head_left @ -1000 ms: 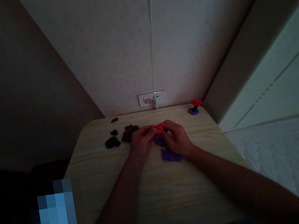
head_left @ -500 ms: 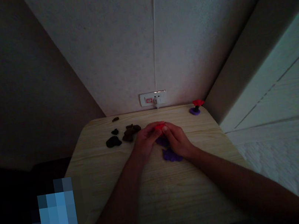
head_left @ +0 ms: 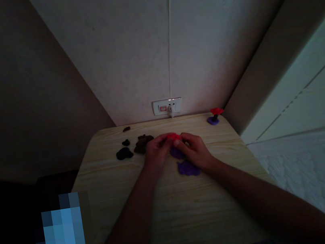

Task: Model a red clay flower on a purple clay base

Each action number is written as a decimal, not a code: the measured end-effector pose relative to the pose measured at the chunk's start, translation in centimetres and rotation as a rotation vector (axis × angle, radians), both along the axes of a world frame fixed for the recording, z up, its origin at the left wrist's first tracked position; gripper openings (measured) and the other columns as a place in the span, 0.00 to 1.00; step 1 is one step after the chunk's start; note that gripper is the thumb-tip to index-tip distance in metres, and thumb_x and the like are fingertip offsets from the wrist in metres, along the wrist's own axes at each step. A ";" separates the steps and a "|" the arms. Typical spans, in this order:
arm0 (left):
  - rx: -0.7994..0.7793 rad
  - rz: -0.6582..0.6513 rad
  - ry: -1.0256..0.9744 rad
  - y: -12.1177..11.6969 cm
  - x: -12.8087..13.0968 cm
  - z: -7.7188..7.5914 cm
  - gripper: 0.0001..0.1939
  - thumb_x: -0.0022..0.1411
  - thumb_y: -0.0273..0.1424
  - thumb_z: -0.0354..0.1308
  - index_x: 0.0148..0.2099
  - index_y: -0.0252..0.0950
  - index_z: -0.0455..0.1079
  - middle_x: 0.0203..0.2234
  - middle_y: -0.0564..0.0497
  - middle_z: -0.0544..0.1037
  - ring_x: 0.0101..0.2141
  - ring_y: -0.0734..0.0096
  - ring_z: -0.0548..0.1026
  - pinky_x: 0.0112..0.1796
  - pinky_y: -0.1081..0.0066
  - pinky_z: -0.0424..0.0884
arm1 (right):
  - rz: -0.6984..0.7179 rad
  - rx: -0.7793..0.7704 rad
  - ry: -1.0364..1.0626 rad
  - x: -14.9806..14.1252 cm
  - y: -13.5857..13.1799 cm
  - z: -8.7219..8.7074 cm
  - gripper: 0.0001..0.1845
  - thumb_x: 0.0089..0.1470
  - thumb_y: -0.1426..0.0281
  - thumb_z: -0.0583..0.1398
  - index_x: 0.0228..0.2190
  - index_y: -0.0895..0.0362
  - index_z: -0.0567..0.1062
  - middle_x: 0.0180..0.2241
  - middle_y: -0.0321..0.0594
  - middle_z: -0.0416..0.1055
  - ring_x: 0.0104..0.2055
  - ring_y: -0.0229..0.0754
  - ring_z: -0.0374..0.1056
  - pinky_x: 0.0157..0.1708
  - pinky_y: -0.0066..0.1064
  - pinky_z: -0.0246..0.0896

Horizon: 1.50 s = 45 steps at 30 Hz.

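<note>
Between the fingers of both hands is a small piece of bright red modelling clay (head_left: 173, 136). My left hand (head_left: 157, 150) is closed on its left side, thumb and fingers pinching it. My right hand (head_left: 195, 147) grips the other side, its thumb pressed against the front of the clay. Right below the red piece is a purple clay piece (head_left: 177, 152), partly covered by my hands; whether it touches the red one I cannot tell. A flattened purple clay lump (head_left: 189, 168) lies on the table by my right wrist.
Brown clay lumps (head_left: 143, 144) lie beside my left hand, with black clay pieces (head_left: 124, 153) further left. A small red-topped clay figure (head_left: 215, 115) on a purple base stands at the table's back right corner. Behind the wooden table (head_left: 177, 217) is a wall socket (head_left: 167, 106).
My right thumb and fingers have shifted slightly on the red clay, and a bit more of the purple piece below shows. The red clay stays held in both hands.
</note>
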<state>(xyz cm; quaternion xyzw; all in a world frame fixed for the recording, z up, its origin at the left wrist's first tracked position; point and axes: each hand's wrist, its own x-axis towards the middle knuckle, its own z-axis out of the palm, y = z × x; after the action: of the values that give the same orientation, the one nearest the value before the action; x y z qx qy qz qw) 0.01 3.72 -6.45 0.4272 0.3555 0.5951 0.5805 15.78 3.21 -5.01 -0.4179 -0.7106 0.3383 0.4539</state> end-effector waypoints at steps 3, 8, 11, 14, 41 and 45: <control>-0.060 -0.001 -0.120 -0.1 0.0 0.4 0.18 0.49 0.39 0.75 0.40 0.34 0.82 0.34 0.47 0.84 0.34 0.69 0.79 0.41 0.69 0.75 | -0.012 0.057 0.010 0.1 0.0 -0.1 0.14 0.58 0.59 0.66 0.32 0.56 0.73 0.27 0.34 0.67 0.29 0.38 0.63 0.31 0.30 0.61; -0.141 0.019 -0.228 -0.4 0.1 1.3 0.19 0.43 0.34 0.78 0.38 0.35 0.80 0.28 0.51 0.82 0.29 0.73 0.78 0.34 0.73 0.75 | -0.004 0.160 0.098 0.2 0.2 -0.6 0.25 0.56 0.64 0.68 0.54 0.53 0.72 0.37 0.39 0.72 0.31 0.38 0.66 0.35 0.33 0.66; -0.152 0.033 -0.207 -0.4 0.2 1.3 0.17 0.42 0.35 0.78 0.35 0.34 0.80 0.26 0.51 0.81 0.28 0.74 0.77 0.32 0.73 0.75 | 0.013 0.230 0.063 0.2 0.2 -0.5 0.22 0.57 0.65 0.68 0.53 0.52 0.76 0.35 0.38 0.73 0.33 0.39 0.68 0.37 0.35 0.67; -0.141 0.035 -0.156 -0.5 0.3 1.1 0.15 0.45 0.38 0.77 0.31 0.33 0.80 0.25 0.50 0.82 0.27 0.73 0.78 0.32 0.72 0.76 | 0.003 0.242 0.055 0.2 0.0 -0.3 0.12 0.58 0.66 0.67 0.45 0.53 0.79 0.32 0.39 0.73 0.34 0.41 0.69 0.37 0.35 0.67; 0.057 0.096 0.231 -0.7 0.4 1.3 0.09 0.53 0.35 0.71 0.36 0.36 0.82 0.32 0.46 0.85 0.34 0.61 0.81 0.39 0.65 0.75 | -0.162 0.277 -0.086 0.1 0.1 -0.3 0.05 0.57 0.67 0.65 0.33 0.56 0.79 0.27 0.38 0.74 0.28 0.39 0.69 0.30 0.32 0.66; 0.055 0.141 0.249 -0.6 0.3 1.1 0.09 0.54 0.35 0.70 0.36 0.35 0.82 0.31 0.47 0.84 0.33 0.63 0.81 0.38 0.66 0.74 | -0.163 0.225 -0.071 0.0 0.1 -0.3 0.07 0.56 0.66 0.67 0.37 0.55 0.80 0.29 0.39 0.77 0.29 0.39 0.71 0.31 0.32 0.69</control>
<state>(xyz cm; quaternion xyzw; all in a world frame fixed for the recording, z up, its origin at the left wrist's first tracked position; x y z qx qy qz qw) 0.32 3.14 -5.40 0.4875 0.4375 0.5863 0.4766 15.81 3.28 -5.33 -0.4323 -0.7232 0.2035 0.4986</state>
